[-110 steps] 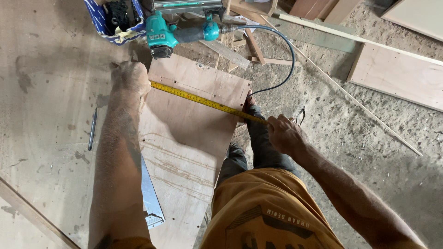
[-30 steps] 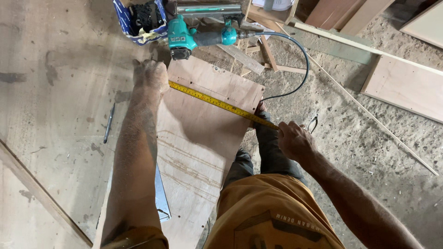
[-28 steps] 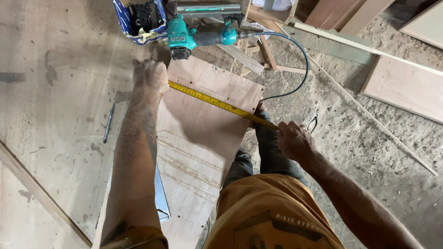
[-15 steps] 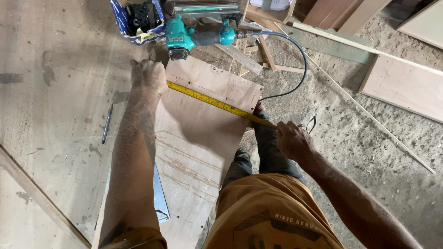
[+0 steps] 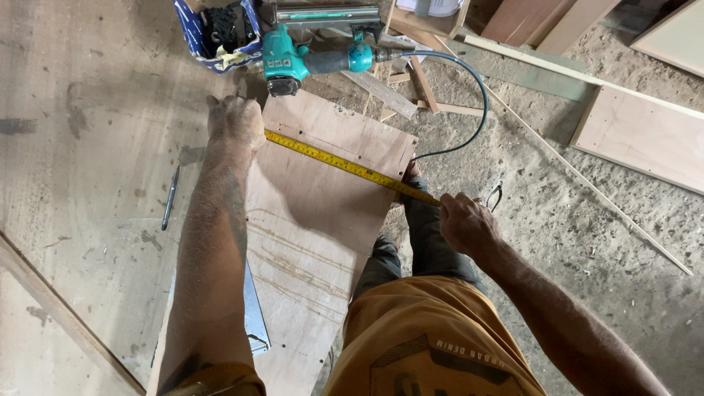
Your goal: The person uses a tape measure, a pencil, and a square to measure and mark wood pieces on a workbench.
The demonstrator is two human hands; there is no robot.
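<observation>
A plywood board (image 5: 323, 220) lies on a big worktable (image 5: 95, 147), its right edge overhanging. A yellow measuring tape (image 5: 345, 166) is stretched slantwise across the board's far end. My left hand (image 5: 236, 121) presses the tape's tip down at the board's left edge. My right hand (image 5: 463, 222) grips the tape just past the board's right edge; the tape's case is hidden in that hand.
A teal air nailer (image 5: 304, 62) with a dark hose (image 5: 469, 95) lies just beyond the board. A blue box (image 5: 213, 33) stands at the back. A pen (image 5: 170, 196) and a metal square (image 5: 254, 315) rest on the table. Boards and thin strips (image 5: 638, 139) litter the dusty floor at right.
Nothing has shifted but the view, which drifts slightly; both hands keep the tape stretched in the same place on the board.
</observation>
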